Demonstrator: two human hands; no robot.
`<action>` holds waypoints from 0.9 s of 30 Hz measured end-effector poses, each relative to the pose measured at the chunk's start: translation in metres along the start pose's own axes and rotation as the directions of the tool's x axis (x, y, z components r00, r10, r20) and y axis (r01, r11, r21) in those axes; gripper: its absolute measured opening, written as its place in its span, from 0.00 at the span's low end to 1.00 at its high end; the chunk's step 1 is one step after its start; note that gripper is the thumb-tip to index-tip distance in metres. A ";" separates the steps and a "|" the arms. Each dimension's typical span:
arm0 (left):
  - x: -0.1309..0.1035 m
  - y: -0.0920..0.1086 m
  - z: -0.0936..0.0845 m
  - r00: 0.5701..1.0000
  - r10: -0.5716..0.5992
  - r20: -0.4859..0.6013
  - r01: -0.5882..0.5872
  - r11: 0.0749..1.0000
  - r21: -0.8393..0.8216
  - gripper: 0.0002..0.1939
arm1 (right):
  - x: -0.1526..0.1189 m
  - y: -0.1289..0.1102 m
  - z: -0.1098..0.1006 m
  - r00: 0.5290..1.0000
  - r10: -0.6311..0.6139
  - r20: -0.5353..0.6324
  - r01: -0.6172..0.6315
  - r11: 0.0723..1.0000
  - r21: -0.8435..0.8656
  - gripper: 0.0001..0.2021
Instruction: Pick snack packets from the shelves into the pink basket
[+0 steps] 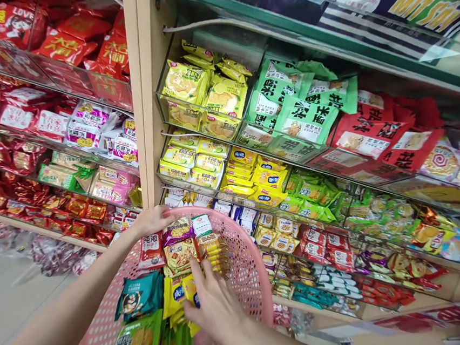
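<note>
A pink perforated plastic basket (251,267) stands tilted below the shelves, with my left hand (154,222) closed on its far left rim. Over the packets inside, my right hand (217,301) reaches with thumb and fingers apart, touching or just above a yellow snack packet (175,295). Around it lie a red packet (151,250), a purple packet (179,228), a cream-coloured packet (180,257) and brown-yellow stick snacks (213,249). Nearer me are a teal packet (140,294) and green packets (141,337). My right palm hides part of the basket's contents.
Shelves with clear bins rise in front. They hold yellow biscuit packs (187,84), mint-green bags (308,117), red bags (372,134) and small yellow packs (270,176). A wooden upright (139,77) divides them from red-packaged sweets (78,33) on the left. Pale floor (7,286) shows lower left.
</note>
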State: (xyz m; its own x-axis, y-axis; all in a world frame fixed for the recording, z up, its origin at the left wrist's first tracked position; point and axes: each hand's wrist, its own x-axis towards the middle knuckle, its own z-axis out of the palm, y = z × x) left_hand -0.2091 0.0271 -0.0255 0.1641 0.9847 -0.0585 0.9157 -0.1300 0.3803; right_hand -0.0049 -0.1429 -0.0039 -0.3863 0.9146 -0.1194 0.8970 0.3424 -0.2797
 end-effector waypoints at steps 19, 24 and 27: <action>0.001 0.001 0.002 1.000 0.010 0.011 -0.010 1.000 0.029 0.30 | 0.011 -0.012 0.007 0.996 0.074 -0.051 -0.081 0.986 -0.143 0.28; 0.001 0.000 0.003 1.000 0.019 0.013 -0.020 0.999 0.041 0.30 | 0.012 -0.009 0.011 0.994 0.086 -0.074 -0.091 0.993 -0.070 0.29; 0.001 0.000 0.004 1.000 0.025 0.011 -0.026 0.999 0.047 0.32 | 0.009 -0.009 0.010 0.991 0.098 -0.091 -0.097 0.995 0.017 0.28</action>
State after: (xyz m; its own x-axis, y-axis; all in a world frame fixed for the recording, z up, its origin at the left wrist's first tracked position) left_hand -0.2070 0.0278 -0.0292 0.1913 0.9798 -0.0591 0.9273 -0.1607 0.3380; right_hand -0.0184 -0.1403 -0.0120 -0.2753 0.9595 -0.0590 0.9263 0.2484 -0.2834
